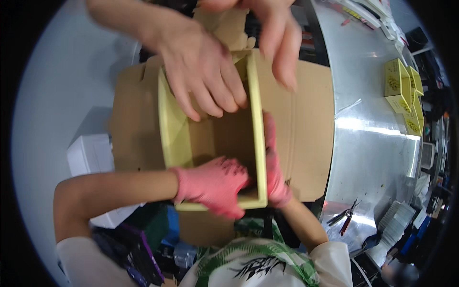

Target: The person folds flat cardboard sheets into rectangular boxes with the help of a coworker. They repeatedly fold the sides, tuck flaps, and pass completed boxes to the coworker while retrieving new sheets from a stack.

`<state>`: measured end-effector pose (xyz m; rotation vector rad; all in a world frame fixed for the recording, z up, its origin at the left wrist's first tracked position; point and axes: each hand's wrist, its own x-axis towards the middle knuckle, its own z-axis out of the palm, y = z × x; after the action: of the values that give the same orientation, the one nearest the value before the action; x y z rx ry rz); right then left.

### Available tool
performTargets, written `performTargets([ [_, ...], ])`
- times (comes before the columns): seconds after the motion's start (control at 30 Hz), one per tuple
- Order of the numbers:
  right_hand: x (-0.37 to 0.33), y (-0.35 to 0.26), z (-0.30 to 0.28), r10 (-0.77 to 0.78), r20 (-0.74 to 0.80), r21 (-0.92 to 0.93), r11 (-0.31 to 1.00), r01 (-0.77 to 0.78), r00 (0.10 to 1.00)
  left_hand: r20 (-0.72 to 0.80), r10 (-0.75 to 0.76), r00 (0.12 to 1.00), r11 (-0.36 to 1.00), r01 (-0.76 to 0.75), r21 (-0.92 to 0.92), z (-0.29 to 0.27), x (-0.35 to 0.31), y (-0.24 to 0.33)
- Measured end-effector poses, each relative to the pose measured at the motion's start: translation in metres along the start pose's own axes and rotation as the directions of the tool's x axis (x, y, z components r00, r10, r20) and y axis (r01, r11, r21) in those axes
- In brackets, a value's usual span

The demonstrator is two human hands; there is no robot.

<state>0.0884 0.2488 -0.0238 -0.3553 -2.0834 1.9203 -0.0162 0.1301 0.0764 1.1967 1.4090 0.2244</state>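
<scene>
A long, open box point(259, 138) with pale yellow walls and a brown inside lies lengthwise before me. My left hand point(210, 184), in a pink glove, reaches over its near end. The thumb lies across the near rim, with the fingers curled inside the wall. Along the outer face of the right wall, my pink-gloved right hand point(274, 170) stretches its fingers upward; its thumb is hidden. From the far side, another person's bare hand point(205, 71) dips into the box. That person's other hand point(282, 43) hovers, blurred, past the right rim.
Brown cardboard point(303, 134) spreads out on both sides of the box. On the metal table to the right are pliers point(345, 217), small yellow boxes point(399, 86) and stacked clear plastic containers point(396, 222). A white box point(91, 153) stands at the left.
</scene>
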Motion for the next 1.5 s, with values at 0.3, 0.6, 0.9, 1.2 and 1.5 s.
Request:
performTargets([
  [0.3, -0.006, -0.083, -0.019, -0.319, 0.168, 0.038, 0.948, 0.317, 0.933, -0.700, 0.170, 0.693, 0.837, 0.273, 0.474, 0.032, -0.053, 0.024],
  [0.6, 0.046, -0.135, 0.046, 0.653, 0.737, -0.617, 0.546, 0.567, 0.172, -0.961, -0.275, -0.003, 0.822, -0.520, -0.233, 0.160, -0.048, -0.075],
  [0.9, 0.077, -0.098, 0.077, 0.746, 0.605, -0.655, 0.665, 0.358, -0.279, -0.890, -0.395, 0.228, 0.465, -0.786, -0.408, 0.119, -0.006, -0.084],
  [1.2, 0.094, -0.091, 0.091, 0.678, 0.600, -0.558, 0.735, 0.386, -0.424, -0.790, -0.491, 0.367, 0.374, -0.730, -0.572, 0.119, 0.001, -0.088],
  [1.5, 0.052, -0.107, 0.057, 0.560, 0.822, -0.531, 0.683, 0.502, 0.107, -0.906, -0.423, 0.016, 0.609, -0.735, -0.297, 0.119, -0.029, -0.116],
])
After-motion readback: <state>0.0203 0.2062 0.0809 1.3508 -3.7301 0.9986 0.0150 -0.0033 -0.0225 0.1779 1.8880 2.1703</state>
